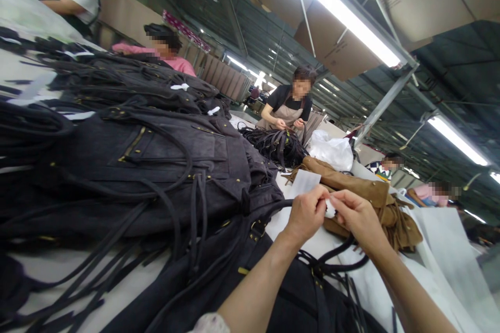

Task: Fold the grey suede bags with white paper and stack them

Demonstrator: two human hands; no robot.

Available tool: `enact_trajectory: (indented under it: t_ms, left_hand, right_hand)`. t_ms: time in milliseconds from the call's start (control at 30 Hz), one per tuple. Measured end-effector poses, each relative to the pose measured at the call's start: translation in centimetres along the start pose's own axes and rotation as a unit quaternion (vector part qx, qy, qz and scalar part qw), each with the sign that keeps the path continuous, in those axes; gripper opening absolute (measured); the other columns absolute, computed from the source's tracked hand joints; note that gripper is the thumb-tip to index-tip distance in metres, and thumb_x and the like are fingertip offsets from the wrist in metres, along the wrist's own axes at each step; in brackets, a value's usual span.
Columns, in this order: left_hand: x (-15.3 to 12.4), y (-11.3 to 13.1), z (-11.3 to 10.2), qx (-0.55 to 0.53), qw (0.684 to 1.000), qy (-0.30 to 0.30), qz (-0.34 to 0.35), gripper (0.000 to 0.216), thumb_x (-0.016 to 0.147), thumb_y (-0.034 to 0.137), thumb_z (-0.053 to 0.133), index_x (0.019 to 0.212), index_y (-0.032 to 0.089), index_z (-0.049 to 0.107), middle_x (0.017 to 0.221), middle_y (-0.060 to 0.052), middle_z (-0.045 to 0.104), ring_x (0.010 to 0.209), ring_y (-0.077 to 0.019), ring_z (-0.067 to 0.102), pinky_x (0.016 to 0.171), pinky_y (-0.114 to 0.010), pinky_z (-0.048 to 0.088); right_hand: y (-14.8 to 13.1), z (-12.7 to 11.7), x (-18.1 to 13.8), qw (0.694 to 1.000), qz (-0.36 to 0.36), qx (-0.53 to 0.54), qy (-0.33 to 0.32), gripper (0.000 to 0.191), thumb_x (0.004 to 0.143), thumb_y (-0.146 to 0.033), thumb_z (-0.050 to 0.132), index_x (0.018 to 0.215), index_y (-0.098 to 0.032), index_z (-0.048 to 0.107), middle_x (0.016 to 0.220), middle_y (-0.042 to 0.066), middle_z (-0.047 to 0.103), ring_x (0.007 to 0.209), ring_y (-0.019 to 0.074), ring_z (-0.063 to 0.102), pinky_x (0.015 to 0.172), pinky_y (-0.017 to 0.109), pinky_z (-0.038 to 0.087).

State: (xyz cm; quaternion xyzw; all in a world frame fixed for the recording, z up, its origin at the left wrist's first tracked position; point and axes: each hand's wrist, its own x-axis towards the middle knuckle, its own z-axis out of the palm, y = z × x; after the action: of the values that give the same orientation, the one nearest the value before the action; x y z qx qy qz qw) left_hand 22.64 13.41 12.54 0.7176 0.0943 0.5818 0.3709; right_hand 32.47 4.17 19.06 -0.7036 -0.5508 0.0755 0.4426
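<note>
A black bag (289,270) lies below my hands, its round handle (278,208) arching up to them. A small crumpled white piece (330,209), paper or foam by its look, sits at the top of the handle between my fingertips. My left hand (307,214) is closed on the handle with thumb and fingers pinched at the white piece. From the other side, my right hand (359,217) pinches the same white piece. The stretch of handle inside my fingers is hidden.
Black bags (211,151) with loose straps are heaped at left. Brown bags (351,187), a white sheet (307,182) and a white plastic bag (332,150) lie beyond my hands. Across the table a person (287,109) handles a pile of black straps (277,145). Other people work around.
</note>
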Motion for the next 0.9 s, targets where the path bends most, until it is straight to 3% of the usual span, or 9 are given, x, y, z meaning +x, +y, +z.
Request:
enact_trajectory:
  t_ms: [133,400,533,633,800,900]
  left_hand:
    - [0.1,0.2,-0.1,0.010,1.000,-0.003,-0.001,0.018,0.082,0.008,0.044,0.087,0.022,0.055,0.076,0.003,0.060,0.070,-0.0133,0.054,0.065,-0.023,0.037]
    - [-0.1,-0.7,0.0,-0.006,1.000,-0.021,-0.009,0.016,0.084,0.009,0.044,0.084,0.020,0.055,0.075,0.003,0.061,0.071,-0.0130,0.056,0.067,-0.023,0.040]
    - [0.4,-0.4,-0.1,-0.061,0.998,0.025,-0.014,0.018,0.084,0.008,0.044,0.090,0.019,0.057,0.080,0.002,0.063,0.075,-0.0123,0.058,0.070,-0.022,0.042]
    - [0.7,0.1,-0.3,-0.070,0.997,0.007,-0.008,0.021,0.085,0.010,0.045,0.098,0.019,0.059,0.087,0.001,0.065,0.078,-0.0123,0.059,0.072,-0.022,0.043]
    - [0.5,-0.4,-0.4,0.057,0.997,-0.048,0.020,0.020,0.092,0.016,0.041,0.083,0.019,0.059,0.077,0.001,0.061,0.075,-0.0135,0.057,0.068,-0.023,0.040]
    - [0.2,-1.1,-0.1,0.134,0.988,-0.070,0.030,0.021,0.091,0.016,0.041,0.079,0.020,0.059,0.075,0.000,0.059,0.076,-0.0158,0.056,0.067,-0.025,0.039]
  right_hand:
    - [0.2,0.1,0.2,0.973,-0.142,-0.159,0.084,0.018,0.082,-0.036,0.060,0.072,-0.022,0.066,0.081,0.002,0.061,0.076,0.0176,0.054,0.070,0.030,0.039]
    - [0.9,-0.2,1.5,0.988,-0.061,-0.073,0.125,0.022,0.084,-0.040,0.055,0.077,-0.020,0.061,0.068,-0.002,0.057,0.064,0.0153,0.049,0.063,0.028,0.037]
    - [-0.4,-0.9,2.1,0.993,-0.087,-0.057,0.053,0.023,0.082,-0.041,0.057,0.075,-0.019,0.059,0.068,-0.003,0.055,0.065,0.0136,0.048,0.064,0.027,0.037]
    - [-1.0,-0.8,1.9,0.993,-0.097,-0.055,0.034,0.023,0.084,-0.040,0.056,0.075,-0.019,0.059,0.068,-0.004,0.053,0.065,0.0126,0.047,0.064,0.026,0.036]
    - [-1.1,-0.6,1.3,0.987,-0.125,-0.103,0.024,0.023,0.087,-0.038,0.053,0.075,-0.020,0.058,0.066,-0.004,0.053,0.063,0.0122,0.047,0.062,0.025,0.036]
    - [-1.2,-0.9,1.4,0.970,-0.166,-0.154,0.085,0.022,0.088,-0.037,0.053,0.076,-0.020,0.059,0.066,-0.004,0.055,0.064,0.0123,0.048,0.063,0.025,0.037]
